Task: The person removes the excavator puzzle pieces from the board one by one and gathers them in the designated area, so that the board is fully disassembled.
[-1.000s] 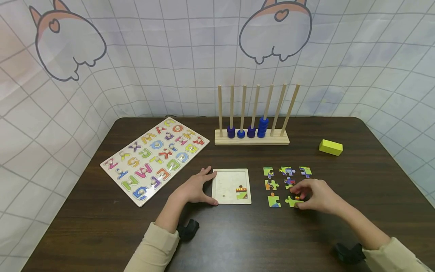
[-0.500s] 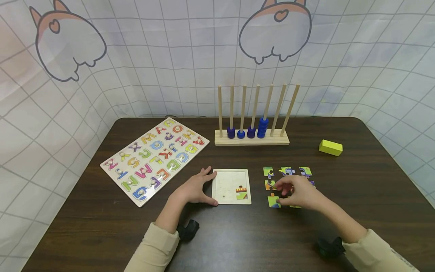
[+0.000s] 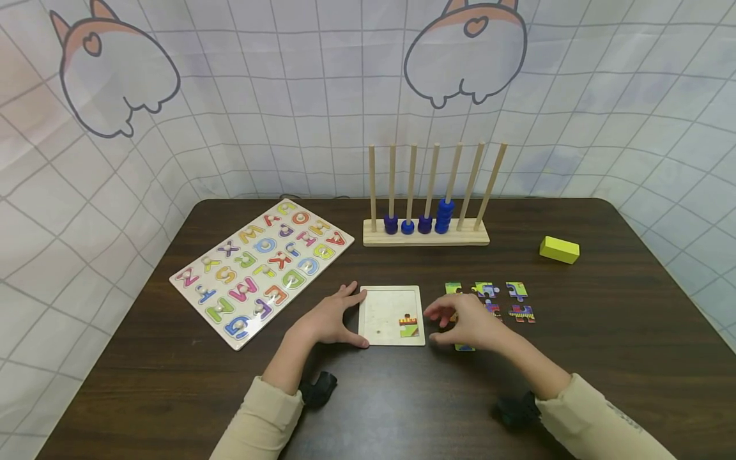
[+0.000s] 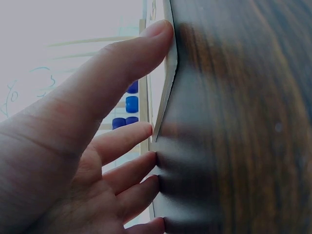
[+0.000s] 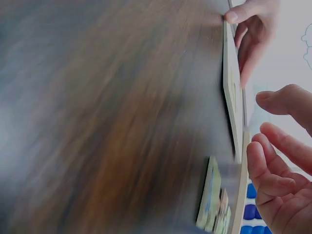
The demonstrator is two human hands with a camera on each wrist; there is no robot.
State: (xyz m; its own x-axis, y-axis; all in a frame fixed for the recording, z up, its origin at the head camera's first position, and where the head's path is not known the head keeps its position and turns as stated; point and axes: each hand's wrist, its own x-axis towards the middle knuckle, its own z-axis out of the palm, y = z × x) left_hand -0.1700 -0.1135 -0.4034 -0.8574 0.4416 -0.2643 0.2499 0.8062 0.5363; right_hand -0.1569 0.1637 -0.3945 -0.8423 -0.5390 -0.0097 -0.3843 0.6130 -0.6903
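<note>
My left hand [image 3: 330, 317] lies spread at the left side of a pale square puzzle tray [image 3: 382, 311]. Its thumb and index finger, nearly straight, touch the tray's left corners; the thumb rests on the rim in the left wrist view. Inside the tray's lower right corner sits a green and orange jigsaw piece [image 3: 409, 326]. My right hand [image 3: 468, 322] hovers between the tray and the loose jigsaw pieces [image 3: 517, 291], partly covering them. In the right wrist view, its thumb and index finger stand apart with nothing visible between them.
An alphabet peg board [image 3: 261, 271] lies to the left. Behind the tray stands a wooden rack [image 3: 425, 237] with upright rods and blue beads. A yellow block [image 3: 559, 250] lies at the right. The dark table [image 3: 414, 396] meets a grid-patterned curtain [image 3: 322, 96].
My right hand has moved left from the lower middle loose pieces toward the tray, uncovering pieces on the right. My left hand and the tray have stayed still.
</note>
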